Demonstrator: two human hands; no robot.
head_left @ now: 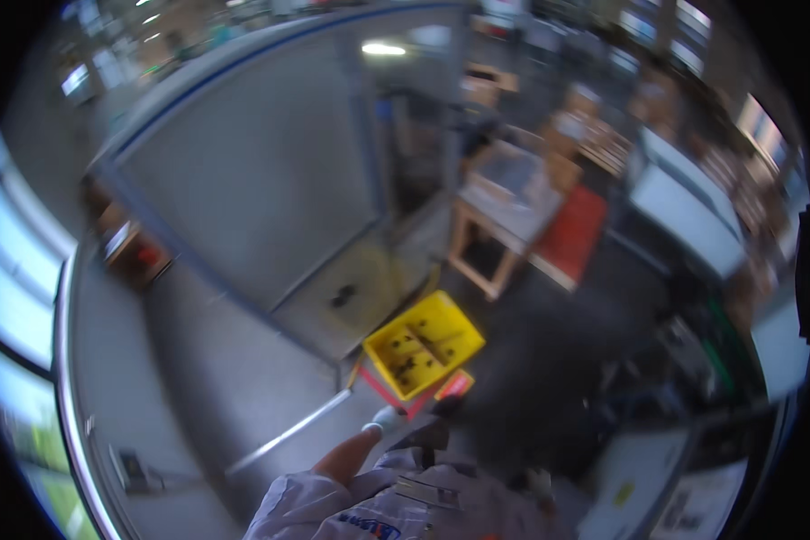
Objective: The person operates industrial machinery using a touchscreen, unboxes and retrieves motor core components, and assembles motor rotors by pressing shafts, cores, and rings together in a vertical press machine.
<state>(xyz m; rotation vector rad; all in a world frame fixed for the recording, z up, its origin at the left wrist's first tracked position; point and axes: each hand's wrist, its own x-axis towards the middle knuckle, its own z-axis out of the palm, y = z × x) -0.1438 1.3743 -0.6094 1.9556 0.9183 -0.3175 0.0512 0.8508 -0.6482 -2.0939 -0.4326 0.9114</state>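
I've got L hand (385,418), gloved, near yellow bin (456,326), lower ctr of frame; too blurry, can't tell if grip's apart or together. R hand n/v. Bin's divider (423,347) prob. there to separate small dark parts (407,365).

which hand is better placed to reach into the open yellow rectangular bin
Probably the left: the pale-gloved left hand is stretched forward, close to the near side of the open yellow rectangular bin, while the right hand cannot be made out clearly.
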